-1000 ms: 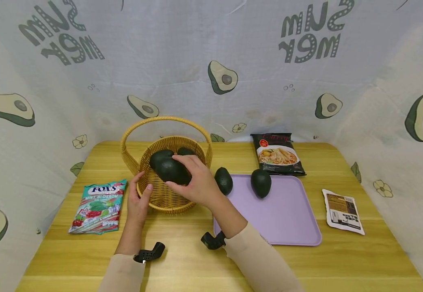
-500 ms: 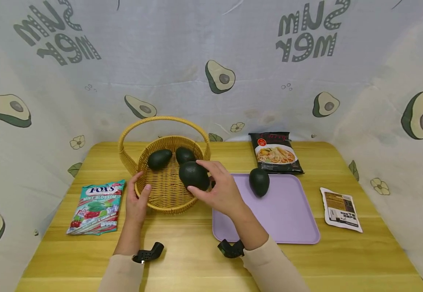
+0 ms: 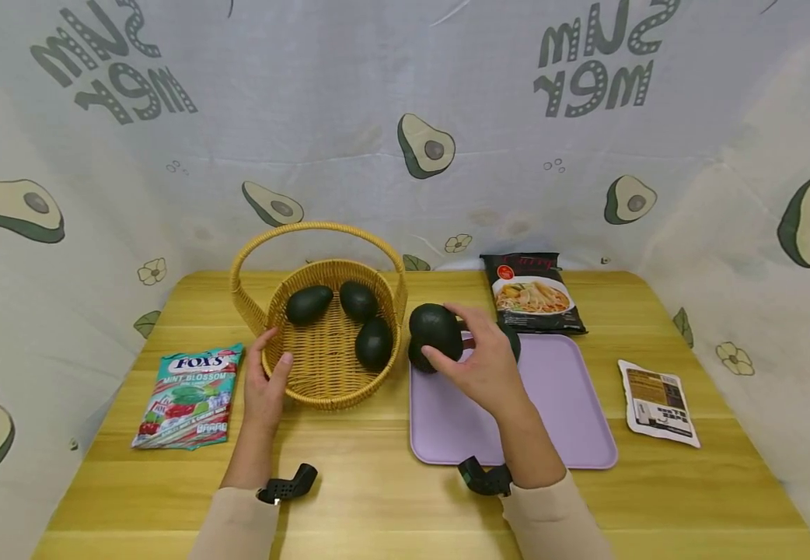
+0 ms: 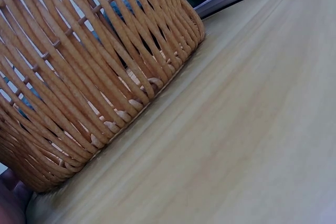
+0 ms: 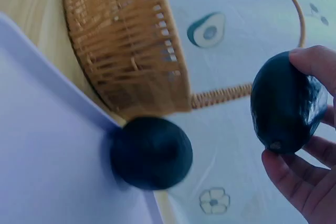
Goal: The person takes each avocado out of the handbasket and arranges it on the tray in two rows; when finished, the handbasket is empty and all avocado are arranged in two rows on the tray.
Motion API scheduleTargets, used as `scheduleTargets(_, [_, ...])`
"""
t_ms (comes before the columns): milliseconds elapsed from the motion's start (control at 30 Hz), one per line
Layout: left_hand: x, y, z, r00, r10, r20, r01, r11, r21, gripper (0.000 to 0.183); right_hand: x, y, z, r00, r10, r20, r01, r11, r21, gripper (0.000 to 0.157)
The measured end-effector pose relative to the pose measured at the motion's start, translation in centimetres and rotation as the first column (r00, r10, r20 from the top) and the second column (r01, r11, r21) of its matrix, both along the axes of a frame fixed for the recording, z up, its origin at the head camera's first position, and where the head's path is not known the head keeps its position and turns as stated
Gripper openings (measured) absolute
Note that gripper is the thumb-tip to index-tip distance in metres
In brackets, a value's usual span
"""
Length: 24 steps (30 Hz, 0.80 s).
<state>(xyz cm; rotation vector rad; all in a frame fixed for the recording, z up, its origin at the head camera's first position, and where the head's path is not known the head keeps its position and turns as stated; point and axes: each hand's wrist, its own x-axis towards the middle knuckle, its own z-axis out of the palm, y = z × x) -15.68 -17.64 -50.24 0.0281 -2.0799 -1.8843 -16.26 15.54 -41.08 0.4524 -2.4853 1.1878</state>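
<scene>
My right hand [image 3: 478, 358] grips a dark green avocado [image 3: 436, 330] between thumb and fingers, above the left edge of the lilac tray [image 3: 552, 420]. In the right wrist view this avocado [image 5: 286, 103] hangs apart from another avocado [image 5: 152, 153] at the tray's edge. A further avocado [image 3: 511, 340] shows partly behind my right hand. My left hand [image 3: 265, 389] holds the near-left rim of a yellow wicker basket [image 3: 328, 401], thumb over the inner side. Inside it lie three avocados: one at left [image 3: 309, 304], one at back [image 3: 358, 301], one at right [image 3: 374, 343].
A black noodle packet [image 3: 532, 295] lies behind the tray, and a white-and-brown pouch [image 3: 658, 404] to its right. Left of the basket is a Fox's candy bag [image 3: 188, 397]. The basket's tall handle [image 3: 317, 226] arches over it. A printed curtain [image 3: 349, 117] hangs behind the table.
My right hand has carried the avocado rightward from over the basket to over the tray's left edge, uncovering the basket's right-hand avocado. My left hand has stayed at the basket rim.
</scene>
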Motion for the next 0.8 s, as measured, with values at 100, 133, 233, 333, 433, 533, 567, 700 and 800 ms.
scheduleTargets(100, [0.0,0.0,0.0,1.0,0.0,-0.004,0.0,1.0,0.004,0.051,-0.2,1.4,0.1,0.998,-0.057,0.039,0.058,0.998,-0.018,0.069])
scheduleTargets(133, [0.0,0.0,0.0,1.0,0.0,-0.004,0.0,1.0,0.004,0.051,-0.3,1.8,0.1,0.995,-0.08,0.054,0.082,0.996,-0.022,0.069])
scheduleTargets(233, [0.0,0.0,0.0,1.0,0.0,-0.003,0.0,1.0,0.007,0.051,-0.7,3.4,-0.1,0.982,-0.151,0.112,0.155,0.988,-0.025,0.07])
scheduleTargets(333, [0.0,0.0,0.0,1.0,0.002,0.003,-0.002,1.0,0.012,0.052,-1.0,4.9,-0.3,0.961,-0.216,0.175,0.22,0.976,0.001,0.072])
scheduleTargets(433, [0.1,0.1,0.0,1.0,0.006,0.009,-0.006,1.0,0.014,0.052,-1.1,6.4,-0.3,0.937,-0.267,0.227,0.267,0.963,0.029,0.072])
scheduleTargets(533, [0.1,0.1,0.0,1.0,0.006,0.01,-0.006,1.0,0.014,0.051,-1.1,7.8,-0.2,0.915,-0.303,0.265,0.307,0.951,0.028,0.071])
scheduleTargets(567, [0.1,0.1,0.0,1.0,0.006,0.011,-0.006,1.0,0.014,0.051,-1.0,8.2,-0.1,0.91,-0.312,0.274,0.318,0.948,0.023,0.071])
scheduleTargets(700, [0.1,0.1,-0.1,1.0,0.006,0.013,-0.006,1.0,0.012,0.05,-0.9,9.8,0.0,0.883,-0.348,0.316,0.365,0.931,0.008,0.072])
scheduleTargets(800, [0.1,0.1,-0.1,1.0,0.002,0.01,-0.002,1.0,0.009,0.05,-0.7,10.9,-0.1,0.859,-0.37,0.353,0.393,0.92,0.007,0.075])
